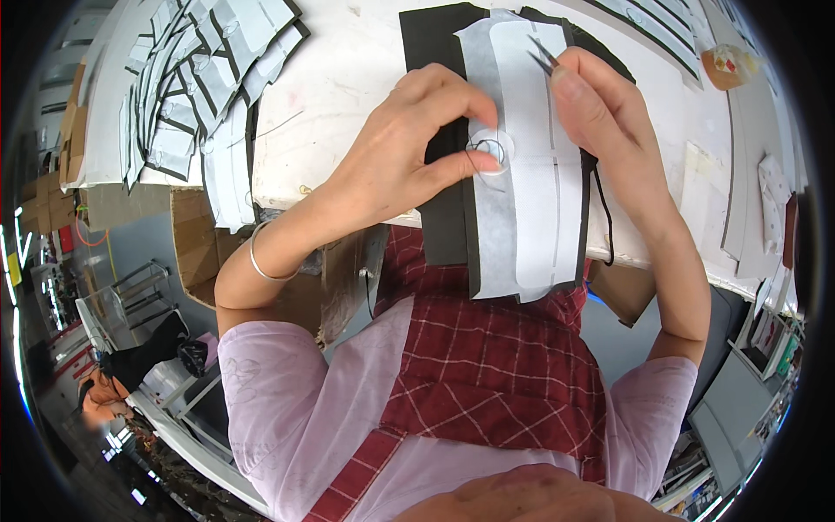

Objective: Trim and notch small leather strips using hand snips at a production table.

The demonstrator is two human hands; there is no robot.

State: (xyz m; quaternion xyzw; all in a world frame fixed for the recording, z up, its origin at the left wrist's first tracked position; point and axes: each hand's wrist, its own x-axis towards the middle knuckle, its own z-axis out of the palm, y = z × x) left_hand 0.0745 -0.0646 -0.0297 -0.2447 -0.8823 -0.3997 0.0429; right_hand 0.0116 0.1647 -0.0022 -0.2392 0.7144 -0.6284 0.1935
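Head view, item list. Left hand [409, 148]: thumb and fingers pressed on a small round white patch [490, 150] lying on a white paper-backed panel [526, 174]. Right hand [600, 113]: pinched shut on metal tweezers [543, 54], tips above the panel's upper part. Panel rests on black fabric pieces [439, 52], overhanging the white worktable [348, 78] edge. Stack of similar cut pieces [200, 78] at table's left.

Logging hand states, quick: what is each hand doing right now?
Left hand: fingers pressing a small round disc on the white sheet.
Right hand: closed on tweezers.
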